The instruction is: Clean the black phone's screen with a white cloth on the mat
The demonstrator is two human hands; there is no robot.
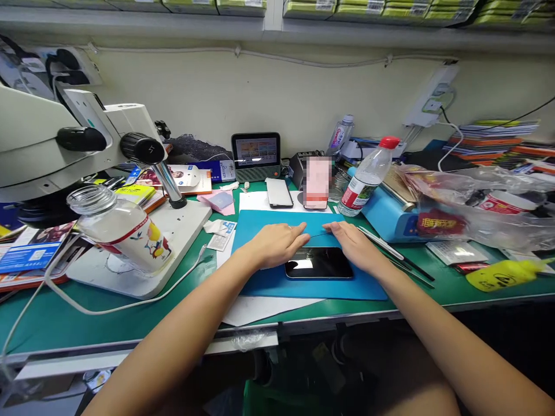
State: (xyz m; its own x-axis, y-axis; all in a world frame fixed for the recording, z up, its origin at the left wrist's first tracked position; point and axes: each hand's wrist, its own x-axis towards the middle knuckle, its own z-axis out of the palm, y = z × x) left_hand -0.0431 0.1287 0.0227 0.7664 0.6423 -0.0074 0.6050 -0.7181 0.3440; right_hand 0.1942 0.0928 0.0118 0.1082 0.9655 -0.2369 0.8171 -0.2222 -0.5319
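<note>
Both forearms reach in from the near edge of the green bench (130, 312). A dark phone (318, 270) lies flat, screen up, on a blue mat (269, 283), just nearer than the hands.

Left hand (277, 244) rests palm down at the phone's far left corner, fingers loosely curled and together. Right hand (355, 245) mirrors it at the far right corner, fingers likewise drawn in. A thin wire (323, 234) runs taut between the two hands, just past the phone's far edge; each hand looks pinched on one end, though the pinch itself is hidden under the fingers.

Judgement: the step reads as drawing the wire along or under the phone's top layer. To do it well, keep the wire low and level with the glass, tension equal on both sides, wrists braced on the mat, and movement slow enough that the thin strand neither snaps nor rides up.

Beyond the hands: a second phone (279, 192) on white paper, a water bottle (366, 179) leaning on a blue device (385, 216), and a small screen (255, 151) against the wall. Tweezers (392, 251) lie right of the mat. To the left, a glass jar (117, 228) sits on the microscope (87, 144) base.
</note>
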